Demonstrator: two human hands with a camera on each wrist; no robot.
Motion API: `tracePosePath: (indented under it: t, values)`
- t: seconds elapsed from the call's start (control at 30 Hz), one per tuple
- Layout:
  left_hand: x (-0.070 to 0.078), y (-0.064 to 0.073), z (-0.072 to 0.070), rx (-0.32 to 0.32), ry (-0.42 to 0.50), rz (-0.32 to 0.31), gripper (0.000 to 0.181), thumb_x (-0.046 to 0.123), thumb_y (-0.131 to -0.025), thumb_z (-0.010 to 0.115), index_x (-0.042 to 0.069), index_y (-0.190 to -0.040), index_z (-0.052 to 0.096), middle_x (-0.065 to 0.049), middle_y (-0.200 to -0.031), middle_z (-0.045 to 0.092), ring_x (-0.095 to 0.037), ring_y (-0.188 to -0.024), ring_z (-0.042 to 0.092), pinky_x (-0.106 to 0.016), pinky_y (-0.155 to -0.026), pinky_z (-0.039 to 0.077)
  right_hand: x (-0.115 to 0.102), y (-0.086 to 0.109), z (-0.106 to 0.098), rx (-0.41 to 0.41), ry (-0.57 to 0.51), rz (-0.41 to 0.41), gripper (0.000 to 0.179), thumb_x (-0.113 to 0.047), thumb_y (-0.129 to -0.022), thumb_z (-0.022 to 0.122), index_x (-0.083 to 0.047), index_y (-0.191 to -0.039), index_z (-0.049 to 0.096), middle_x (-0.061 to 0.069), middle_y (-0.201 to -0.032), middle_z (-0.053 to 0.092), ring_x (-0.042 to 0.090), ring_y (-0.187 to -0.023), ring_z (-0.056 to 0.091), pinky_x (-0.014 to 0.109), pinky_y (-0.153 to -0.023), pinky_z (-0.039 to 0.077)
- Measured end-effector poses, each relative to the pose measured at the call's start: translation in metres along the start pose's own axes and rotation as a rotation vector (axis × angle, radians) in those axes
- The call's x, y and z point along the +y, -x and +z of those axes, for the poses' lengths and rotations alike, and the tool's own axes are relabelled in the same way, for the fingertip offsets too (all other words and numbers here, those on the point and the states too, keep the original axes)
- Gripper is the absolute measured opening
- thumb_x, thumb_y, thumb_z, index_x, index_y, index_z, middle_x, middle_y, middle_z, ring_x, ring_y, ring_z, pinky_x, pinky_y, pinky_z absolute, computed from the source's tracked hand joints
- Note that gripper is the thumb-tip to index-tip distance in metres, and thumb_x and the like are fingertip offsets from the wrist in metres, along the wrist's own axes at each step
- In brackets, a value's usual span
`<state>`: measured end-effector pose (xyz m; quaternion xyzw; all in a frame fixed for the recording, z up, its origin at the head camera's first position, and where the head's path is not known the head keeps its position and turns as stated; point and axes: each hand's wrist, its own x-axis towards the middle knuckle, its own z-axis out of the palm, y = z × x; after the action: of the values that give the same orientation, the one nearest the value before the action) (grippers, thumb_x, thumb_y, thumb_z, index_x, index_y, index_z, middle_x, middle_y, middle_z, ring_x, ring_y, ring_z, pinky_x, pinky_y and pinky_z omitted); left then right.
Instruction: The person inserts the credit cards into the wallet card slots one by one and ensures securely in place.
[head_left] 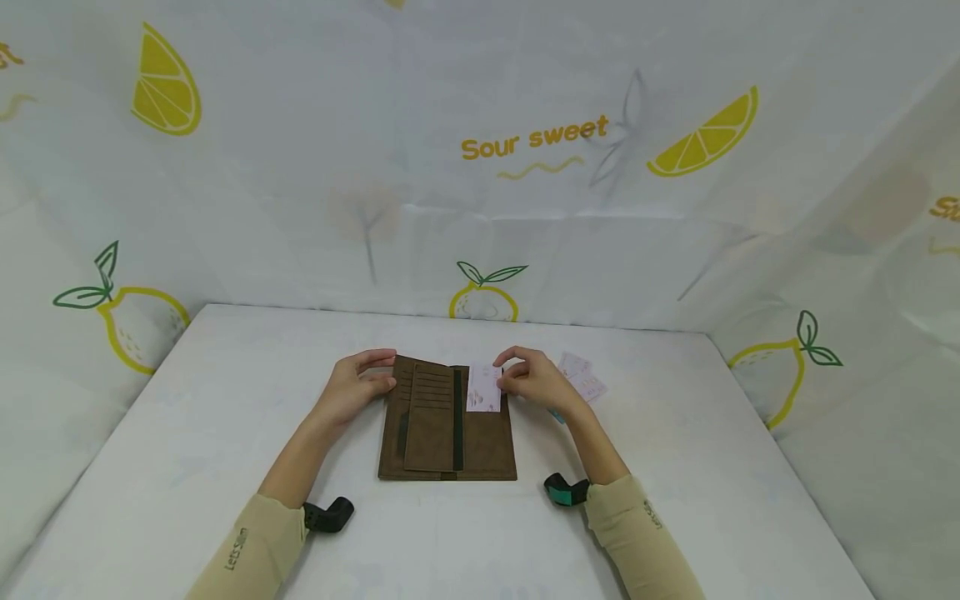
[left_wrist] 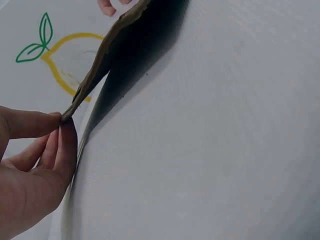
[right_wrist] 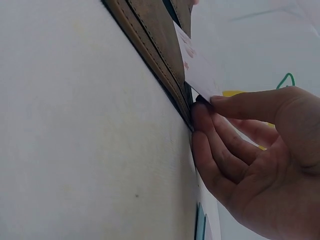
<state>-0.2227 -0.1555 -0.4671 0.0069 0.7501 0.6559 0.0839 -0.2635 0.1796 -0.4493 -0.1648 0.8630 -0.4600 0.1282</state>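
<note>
A brown wallet (head_left: 487,450) lies spread on the white table, with several card slots on its left side and a dark strip down the middle. My left hand (head_left: 352,387) pinches its upper left edge between thumb and fingers; the left wrist view shows that edge (left_wrist: 95,65) raised off the table. Between thumb and fingers my right hand (head_left: 536,379) holds a white card with pink print (head_left: 483,390) by its right side. The card lies over the upper part of the wallet's right half. In the right wrist view the fingertips touch the wallet's edge (right_wrist: 155,65).
Several pale pink printed cards (head_left: 588,385) lie on the table to the right, partly behind my right hand, with a bit of blue (head_left: 557,416) near them. A white curtain (head_left: 315,167) with lemon prints hangs behind the table (head_left: 262,350).
</note>
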Motion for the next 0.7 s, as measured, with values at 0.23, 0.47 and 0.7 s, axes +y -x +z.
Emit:
tracePosePath:
  t: [0.23, 0.47, 0.7]
  values:
    - [0.0003, 0.0008, 0.0007, 0.002, 0.000, 0.000, 0.053, -0.002, -0.102, 0.066, -0.003, -0.154, 0.054, -0.028, -0.158, 0.053, -0.042, -0.142, 0.060, -0.012, -0.091, 0.056, 0.0001, 0.0005, -0.0014, -0.042, 0.052, -0.013, 0.020, -0.003, -0.099, 0.074, -0.001, -0.119, 0.069, 0.018, -0.101, 0.081, 0.016, -0.085, 0.068, 0.030, -0.079, 0.053]
    - [-0.0007, 0.0009, 0.0005, 0.000, -0.005, 0.001, 0.053, -0.001, -0.103, 0.066, -0.003, -0.154, 0.054, -0.028, -0.159, 0.053, -0.042, -0.142, 0.060, -0.011, -0.091, 0.056, -0.0003, 0.0009, -0.0020, -0.090, 0.074, -0.026, 0.018, -0.003, -0.094, 0.080, -0.001, -0.110, 0.073, 0.013, -0.098, 0.077, 0.014, -0.086, 0.067, 0.027, -0.079, 0.054]
    - [-0.0014, -0.0008, 0.0009, 0.004, 0.002, -0.007, 0.052, -0.001, -0.103, 0.067, -0.003, -0.153, 0.055, -0.028, -0.158, 0.054, -0.040, -0.141, 0.061, -0.011, -0.091, 0.057, -0.0020, 0.0029, -0.0031, -0.162, 0.093, -0.063, 0.016, -0.003, -0.092, 0.083, 0.000, -0.106, 0.074, 0.011, -0.095, 0.075, 0.013, -0.086, 0.066, 0.022, -0.079, 0.055]
